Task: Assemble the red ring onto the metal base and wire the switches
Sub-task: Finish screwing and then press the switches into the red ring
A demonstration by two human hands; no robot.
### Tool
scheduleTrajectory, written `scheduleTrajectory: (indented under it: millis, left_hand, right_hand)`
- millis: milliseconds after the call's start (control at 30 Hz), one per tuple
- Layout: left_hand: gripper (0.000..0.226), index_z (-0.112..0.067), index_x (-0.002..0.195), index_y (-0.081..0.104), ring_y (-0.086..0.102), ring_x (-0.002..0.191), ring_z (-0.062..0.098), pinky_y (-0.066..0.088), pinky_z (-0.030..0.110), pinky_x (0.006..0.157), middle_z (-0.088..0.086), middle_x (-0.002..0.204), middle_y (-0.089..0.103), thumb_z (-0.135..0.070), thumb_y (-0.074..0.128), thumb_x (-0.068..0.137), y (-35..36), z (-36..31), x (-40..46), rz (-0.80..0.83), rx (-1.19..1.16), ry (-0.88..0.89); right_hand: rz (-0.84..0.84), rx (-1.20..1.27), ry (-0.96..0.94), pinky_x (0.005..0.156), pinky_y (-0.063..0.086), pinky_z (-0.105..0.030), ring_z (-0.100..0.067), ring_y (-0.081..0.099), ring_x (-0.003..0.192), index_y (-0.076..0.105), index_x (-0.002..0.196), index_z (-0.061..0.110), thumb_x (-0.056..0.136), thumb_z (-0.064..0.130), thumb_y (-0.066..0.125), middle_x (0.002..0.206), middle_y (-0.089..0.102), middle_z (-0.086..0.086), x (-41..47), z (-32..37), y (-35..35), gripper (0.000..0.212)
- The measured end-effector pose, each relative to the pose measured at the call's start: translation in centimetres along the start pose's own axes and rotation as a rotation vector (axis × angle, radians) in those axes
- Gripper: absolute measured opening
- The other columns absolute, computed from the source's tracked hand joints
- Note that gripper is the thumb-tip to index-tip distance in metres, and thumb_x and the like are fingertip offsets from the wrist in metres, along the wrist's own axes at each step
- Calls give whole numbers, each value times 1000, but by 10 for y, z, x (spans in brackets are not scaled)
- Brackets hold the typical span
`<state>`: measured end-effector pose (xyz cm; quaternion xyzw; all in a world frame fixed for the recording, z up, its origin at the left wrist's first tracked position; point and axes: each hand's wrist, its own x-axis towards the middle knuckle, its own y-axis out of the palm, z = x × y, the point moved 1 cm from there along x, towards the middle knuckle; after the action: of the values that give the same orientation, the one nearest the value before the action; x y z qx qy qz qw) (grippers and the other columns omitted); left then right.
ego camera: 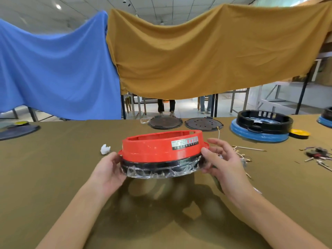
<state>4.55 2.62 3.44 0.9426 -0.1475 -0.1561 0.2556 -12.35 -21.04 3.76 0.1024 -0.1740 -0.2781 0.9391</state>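
Observation:
A red plastic ring [154, 147] with a silver label sits on top of a black base [159, 165] wrapped in clear film. Both are lifted off the olive table, tilted slightly. My left hand [109, 170] grips the stack at its left edge. My right hand [219, 159] holds the right edge, thumb on the red ring's flange and fingers spread behind. Loose wires with metal terminals [242, 151] lie on the table just right of my right hand. A thin wire rises behind the ring on the right.
Two dark round plates [165, 122] [203, 124] lie at the table's far edge. A black ring on a blue base [260, 126] stands far right, with a yellow cap [299, 133] beside it. More switches and wires [318, 155] lie at right. A white scrap [105, 149] lies left.

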Motion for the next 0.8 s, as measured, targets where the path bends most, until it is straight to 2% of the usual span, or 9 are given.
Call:
scheduleTrajectory:
  millis: [67, 133, 233, 367, 467, 533, 633, 700, 800]
  left_hand:
    - [24, -6, 111, 58, 68, 94, 26, 58, 43, 84, 15, 106, 67, -15, 37, 104, 0, -1, 1, 19, 14, -22]
    - [34, -3, 124, 58, 63, 108, 30, 51, 47, 91, 18, 116, 66, -18, 34, 105, 0, -3, 1, 34, 7, -19]
    - [42, 4, 119, 67, 70, 101, 29, 56, 43, 92, 19, 109, 73, -23, 38, 103, 3, -3, -1, 62, 48, -5]
    - [33, -12, 75, 68, 65, 64, 24, 57, 30, 56, 10, 78, 67, -29, 50, 97, 2, -3, -1, 69, 81, 28]
    - [19, -17, 75, 56, 49, 65, 19, 42, 30, 66, 6, 77, 55, -30, 65, 86, 3, -4, -2, 96, 109, 3]
    - [28, -11, 79, 72, 62, 73, 21, 50, 31, 72, 7, 83, 68, -37, 73, 67, 5, -1, -4, 175, 150, -51]
    - [36, -11, 89, 82, 72, 84, 19, 62, 35, 71, 6, 94, 77, -41, 68, 74, 6, 6, -7, 270, 192, -66]
    - [47, -10, 101, 76, 65, 99, 20, 57, 44, 94, 5, 109, 71, -42, 73, 67, 8, 5, -9, 246, 141, -44]
    - [58, -8, 105, 68, 60, 100, 27, 51, 42, 95, 12, 110, 64, -44, 72, 59, 9, 4, -6, 216, 101, 24]
  right_hand:
    - [7, 129, 54, 70, 59, -36, -29, 70, 90, 59, 125, 19, 71, 19, 79, 118, 65, -17, 2, -1, -1, 58]
    - [26, 260, 135, 80, 59, -41, -29, 70, 107, 57, 130, 15, 75, 25, 77, 124, 66, -15, 4, -1, -1, 59]
    - [40, 280, 285, 84, 57, -45, -30, 70, 106, 74, 112, 10, 90, 43, 61, 114, 72, -12, 4, -5, 1, 42]
    - [-46, 254, 464, 90, 52, -52, -35, 70, 105, 64, 124, 1, 104, 34, 47, 118, 70, -21, 6, -10, -2, 43]
    - [-70, 227, 497, 81, 53, -49, -29, 75, 87, 72, 113, 4, 107, 30, 42, 102, 76, -16, 6, -13, -3, 39]
    - [-54, 211, 487, 84, 55, -48, -32, 74, 93, 73, 112, 7, 105, 28, 47, 107, 75, -15, 7, -13, -3, 35]
    - [-31, 186, 450, 72, 61, -43, -32, 74, 95, 77, 105, 7, 98, 20, 55, 108, 75, -15, 6, -9, -3, 26]
    - [7, 180, 440, 66, 62, -41, -31, 74, 95, 79, 101, 10, 98, 21, 54, 108, 75, -14, 5, -9, -3, 27]
    - [70, 194, 439, 82, 60, -46, -31, 72, 104, 74, 115, 12, 102, 34, 50, 115, 73, -12, 3, -10, 0, 35]
